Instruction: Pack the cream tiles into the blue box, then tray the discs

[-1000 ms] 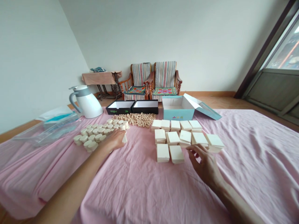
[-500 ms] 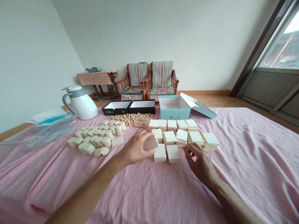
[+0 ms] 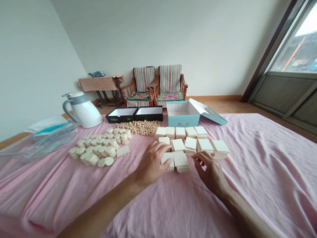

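Several stacks of pale square wooden tiles [image 3: 192, 143] lie in rows on a pink cloth [image 3: 173, 205]. My left hand [image 3: 151, 163] grips a square tile lying on top of the front left stack [image 3: 168, 160], its fingers bent over the tile's edge. Just right of the front stacks rests my right hand [image 3: 210, 170], loosely curled and holding nothing, its fingertips beside the second front stack [image 3: 181, 162]. To the left sits a group of round pale discs [image 3: 99, 148] with one loose square tile [image 3: 123, 150] beside it.
A heap of small wooden pegs [image 3: 141, 127] lies behind the discs. Two black trays [image 3: 135, 114] and an open blue box [image 3: 182, 114] stand at the back. A white jug [image 3: 83, 110] and a clear plastic tub [image 3: 42, 140] are at left. Two chairs [image 3: 158, 82] stand by the wall.
My left hand left the discs, carried a square tile to the right and now has it down on the front left stack. My right hand has barely moved.
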The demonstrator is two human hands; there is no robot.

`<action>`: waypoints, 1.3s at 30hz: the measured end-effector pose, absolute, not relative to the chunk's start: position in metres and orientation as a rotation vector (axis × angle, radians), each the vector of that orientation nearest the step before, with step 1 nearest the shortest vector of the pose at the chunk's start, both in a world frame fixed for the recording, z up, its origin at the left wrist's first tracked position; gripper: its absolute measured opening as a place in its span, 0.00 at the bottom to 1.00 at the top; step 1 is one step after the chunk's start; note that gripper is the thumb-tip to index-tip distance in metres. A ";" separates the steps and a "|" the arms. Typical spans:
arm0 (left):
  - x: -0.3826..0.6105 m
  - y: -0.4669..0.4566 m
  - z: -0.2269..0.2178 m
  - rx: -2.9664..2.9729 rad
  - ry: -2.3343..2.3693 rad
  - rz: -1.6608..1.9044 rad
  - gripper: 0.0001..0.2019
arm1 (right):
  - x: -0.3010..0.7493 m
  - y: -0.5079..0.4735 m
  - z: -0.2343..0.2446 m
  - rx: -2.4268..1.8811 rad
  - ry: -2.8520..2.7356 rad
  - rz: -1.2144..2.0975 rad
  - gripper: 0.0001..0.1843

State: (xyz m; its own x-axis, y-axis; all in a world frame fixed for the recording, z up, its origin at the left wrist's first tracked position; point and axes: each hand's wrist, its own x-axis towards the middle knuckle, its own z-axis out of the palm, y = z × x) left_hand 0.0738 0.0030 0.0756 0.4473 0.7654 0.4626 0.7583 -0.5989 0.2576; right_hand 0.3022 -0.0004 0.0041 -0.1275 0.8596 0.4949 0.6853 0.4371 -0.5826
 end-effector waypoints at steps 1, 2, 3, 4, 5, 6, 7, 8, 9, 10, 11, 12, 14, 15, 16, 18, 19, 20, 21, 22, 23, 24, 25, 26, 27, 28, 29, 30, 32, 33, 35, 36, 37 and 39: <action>0.060 0.005 0.079 2.653 1.474 0.887 0.15 | 0.302 0.000 0.004 -1.308 -1.878 0.265 0.08; 0.045 0.008 0.083 2.658 1.570 0.868 0.14 | 0.302 0.000 0.003 -1.303 -1.886 0.260 0.08; 0.029 0.011 0.086 2.666 1.665 0.842 0.13 | 0.302 0.000 0.002 -1.298 -1.894 0.253 0.08; 0.012 0.016 0.090 2.666 1.759 0.797 0.13 | 0.302 0.001 0.001 -1.291 -1.899 0.247 0.08; -0.006 0.021 0.094 2.635 1.891 0.700 0.14 | 0.302 0.001 0.000 -1.286 -1.904 0.244 0.08; -0.023 0.026 0.097 2.588 2.051 0.541 0.15 | 0.302 0.001 -0.002 -1.282 -1.905 0.241 0.07; -0.038 0.031 0.099 2.523 2.202 0.304 0.16 | 0.302 0.001 -0.003 -1.280 -1.907 0.235 0.07; -0.052 0.035 0.100 2.472 2.269 0.201 0.16 | 0.302 0.001 -0.003 -1.279 -1.911 0.225 0.07; -0.063 0.038 0.100 2.426 2.313 0.128 0.16 | 0.302 0.001 -0.004 -1.282 -1.914 0.215 0.07; -0.072 0.040 0.099 2.386 2.339 0.044 0.16 | 0.302 0.001 -0.004 -1.284 -1.918 0.209 0.08; -0.077 0.042 0.096 2.355 2.345 -0.028 0.15 | 0.302 0.001 -0.004 -1.286 -1.920 0.210 0.08; -0.080 0.044 0.092 2.331 2.340 -0.094 0.15 | 0.302 0.001 -0.004 -1.288 -1.918 0.216 0.08; -0.080 0.046 0.081 2.299 2.320 -0.194 0.16 | 0.302 0.001 -0.005 -1.289 -1.913 0.238 0.08; -0.078 0.048 0.076 2.291 2.310 -0.226 0.17 | 0.302 0.001 -0.005 -1.286 -1.914 0.243 0.08; -0.076 0.049 0.071 2.288 2.301 -0.248 0.17 | 0.303 0.002 -0.007 -1.284 -1.918 0.241 0.08; -0.072 0.052 0.062 2.297 2.278 -0.270 0.18 | 0.304 0.004 -0.009 -1.286 -1.931 0.231 0.08; -0.070 0.054 0.060 2.306 2.265 -0.271 0.18 | 0.305 0.005 -0.011 -1.290 -1.935 0.226 0.08; -0.069 0.055 0.057 2.318 2.251 -0.268 0.18 | 0.305 0.005 -0.012 -1.294 -1.938 0.221 0.08; -0.068 0.056 0.056 2.329 2.240 -0.260 0.18 | 0.305 0.006 -0.013 -1.297 -1.941 0.219 0.08; -0.067 0.056 0.055 2.340 2.232 -0.247 0.18 | 0.305 0.006 -0.013 -1.296 -1.945 0.218 0.08; -0.065 0.055 0.055 2.350 2.227 -0.230 0.18 | 0.305 0.006 -0.013 -1.294 -1.949 0.214 0.08; -0.062 0.054 0.056 2.358 2.225 -0.207 0.18 | 0.304 0.006 -0.013 -1.291 -1.952 0.206 0.08; -0.059 0.052 0.056 2.365 2.224 -0.179 0.18 | 0.304 0.005 -0.012 -1.289 -1.952 0.196 0.09; -0.054 0.050 0.057 2.370 2.220 -0.147 0.18 | 0.303 0.005 -0.011 -1.291 -1.950 0.186 0.09; -0.049 0.047 0.058 2.373 2.216 -0.115 0.18 | 0.303 0.005 -0.010 -1.292 -1.947 0.181 0.09; -0.044 0.044 0.059 2.372 2.208 -0.084 0.18 | 0.302 0.004 -0.009 -1.292 -1.945 0.184 0.10; -0.040 0.042 0.060 2.369 2.198 -0.056 0.18 | 0.302 0.004 -0.008 -1.291 -1.945 0.193 0.10; -0.035 0.039 0.061 2.367 2.184 -0.030 0.18 | 0.302 0.004 -0.007 -1.288 -1.946 0.207 0.10; -0.028 0.034 0.063 2.385 2.127 0.016 0.17 | 0.302 0.005 -0.007 -1.278 -1.946 0.232 0.09; -0.026 0.032 0.064 2.407 2.077 0.036 0.17 | 0.302 0.005 -0.007 -1.276 -1.945 0.240 0.09; -0.024 0.029 0.063 2.469 1.920 0.051 0.19 | 0.303 0.005 -0.006 -1.279 -1.944 0.247 0.09; -0.024 0.027 0.062 2.495 1.818 0.051 0.22 | 0.303 0.004 -0.006 -1.282 -1.945 0.251 0.09; -0.024 0.026 0.061 2.511 1.723 0.054 0.25 | 0.303 0.004 -0.006 -1.283 -1.947 0.255 0.08; -0.026 0.024 0.056 2.514 1.587 0.079 0.27 | 0.303 0.003 -0.004 -1.282 -1.952 0.263 0.08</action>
